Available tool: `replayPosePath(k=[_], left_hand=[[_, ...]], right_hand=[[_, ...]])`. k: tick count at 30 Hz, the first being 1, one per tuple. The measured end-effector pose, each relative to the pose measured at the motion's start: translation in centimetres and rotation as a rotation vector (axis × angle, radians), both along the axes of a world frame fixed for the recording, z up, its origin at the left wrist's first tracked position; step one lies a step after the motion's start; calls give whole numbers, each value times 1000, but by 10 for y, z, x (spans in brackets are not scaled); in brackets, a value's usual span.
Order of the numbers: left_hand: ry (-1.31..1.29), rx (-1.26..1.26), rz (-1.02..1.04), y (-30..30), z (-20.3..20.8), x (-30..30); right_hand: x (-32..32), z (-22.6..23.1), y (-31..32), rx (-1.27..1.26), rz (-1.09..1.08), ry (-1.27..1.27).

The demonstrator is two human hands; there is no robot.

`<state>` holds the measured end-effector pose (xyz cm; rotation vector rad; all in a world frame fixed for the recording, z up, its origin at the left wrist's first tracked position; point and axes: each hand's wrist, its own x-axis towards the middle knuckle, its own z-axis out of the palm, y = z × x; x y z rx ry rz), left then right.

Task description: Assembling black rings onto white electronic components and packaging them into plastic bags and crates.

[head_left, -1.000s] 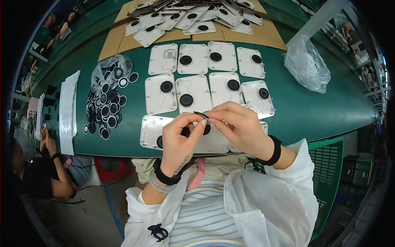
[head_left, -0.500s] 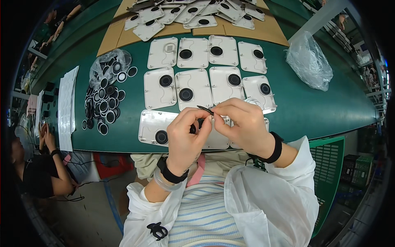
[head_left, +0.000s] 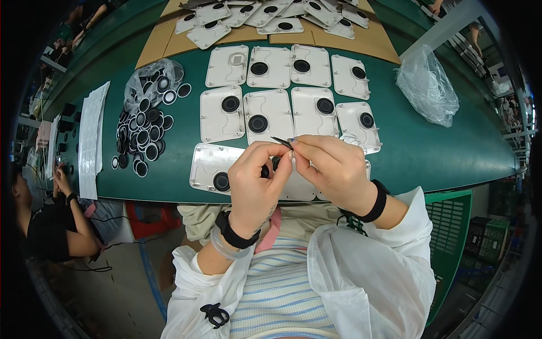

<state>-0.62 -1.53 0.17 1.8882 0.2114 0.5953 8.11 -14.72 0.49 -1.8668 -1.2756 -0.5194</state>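
A thin black piece point(head_left: 280, 141), seen edge-on and likely one of the round discs, is pinched between the fingertips of both my hands. My left hand point(head_left: 254, 178) grips its near side, thumb and forefinger closed. A second dark round part point(head_left: 265, 171) shows by the left fingers; whether they hold it or it lies beneath is unclear. My right hand point(head_left: 333, 164) pinches from the right, fingers pressed together. Beneath both hands are white panels, partly hidden. A panel point(head_left: 206, 164) with a black disc point(head_left: 221, 181) lies left of them. Farther back are panels point(head_left: 268, 104) in rows, most bearing black discs.
Loose black discs with white rims point(head_left: 140, 134) are heaped at left, by a plastic bag point(head_left: 149, 85). White strip sheets point(head_left: 92, 141) lie farther left. More panels point(head_left: 209, 35) pile on cardboard point(head_left: 361, 48). A clear bag point(head_left: 426, 85) sits at right. A person point(head_left: 62, 226) works at far left.
Both hands stay together on the black piece, which now looks straighter and thinner, its free end higher. The whole view has shifted slightly.
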Motion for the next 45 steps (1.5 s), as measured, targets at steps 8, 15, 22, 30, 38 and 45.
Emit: replayPosePath(k=[8,15,22,30,38,45], left_hand=[[33,-160,-61,3,-4,-3],[137,-385,-122,5,-5,-7],[205,-537,-182,5,-9,-6],[455,-1107,-424,28,-6,-2],[447,-1228,-381,40,-8,-2],[381,-1339,-596,52,-6,-6]], right_hand=[[2,19,-7,-198,-49,802],[9,8,-1,216,384,1188],[13,4,-5,298,381,1488],[52,5,-31,722,864,1927],[20,30,-3,-135,180,282],[-1,32,15,-198,1,-46]])
